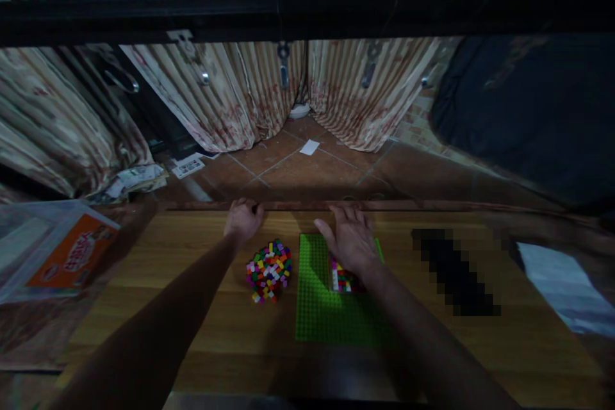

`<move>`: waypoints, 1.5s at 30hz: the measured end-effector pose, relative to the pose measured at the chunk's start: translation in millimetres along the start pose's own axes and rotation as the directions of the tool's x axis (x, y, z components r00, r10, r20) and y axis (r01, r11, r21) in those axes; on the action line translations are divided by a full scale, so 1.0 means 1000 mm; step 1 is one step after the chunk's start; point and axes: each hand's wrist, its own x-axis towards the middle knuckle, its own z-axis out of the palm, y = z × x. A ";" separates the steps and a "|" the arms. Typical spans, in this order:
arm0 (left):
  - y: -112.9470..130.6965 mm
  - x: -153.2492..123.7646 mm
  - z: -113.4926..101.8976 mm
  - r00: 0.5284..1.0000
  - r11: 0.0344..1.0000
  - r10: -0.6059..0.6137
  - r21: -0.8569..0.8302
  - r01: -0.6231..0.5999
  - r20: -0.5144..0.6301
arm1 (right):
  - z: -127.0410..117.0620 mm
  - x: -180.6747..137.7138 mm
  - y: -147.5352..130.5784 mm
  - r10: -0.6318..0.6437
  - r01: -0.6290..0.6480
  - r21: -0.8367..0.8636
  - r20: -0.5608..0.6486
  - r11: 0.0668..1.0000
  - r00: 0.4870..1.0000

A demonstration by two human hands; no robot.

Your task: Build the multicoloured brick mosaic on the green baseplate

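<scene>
My left hand (243, 220) rests at the far edge of the wooden table, its fingers curled closed. Whatever may be inside them is hidden. Just nearer to me lies a loose pile of small colourful toy bricks (270, 269). A green studded baseplate (314, 314) lies flat right of the pile. Over its far part my right hand (352, 240) is open, fingers stretched out towards the table's far edge. Beneath that palm, a patch of multicoloured bricks (342, 278) sits on the baseplate, partly covered by the hand.
A dark pixelated oblong (456, 272) lies on the table (216, 333) to the right. White paper (567, 288) is at the right edge. A clear plastic box with an orange label (72, 253) stands left. Beyond are tiled floor, striped curtains (216, 96) and a dark horizontal bar (240, 13).
</scene>
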 end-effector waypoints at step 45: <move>0.005 -0.004 -0.002 0.998 0.996 -0.060 -0.064 0.060 0.013 | 0.067 -0.058 -0.085 -0.320 0.321 0.355 -0.062 0.878 0.945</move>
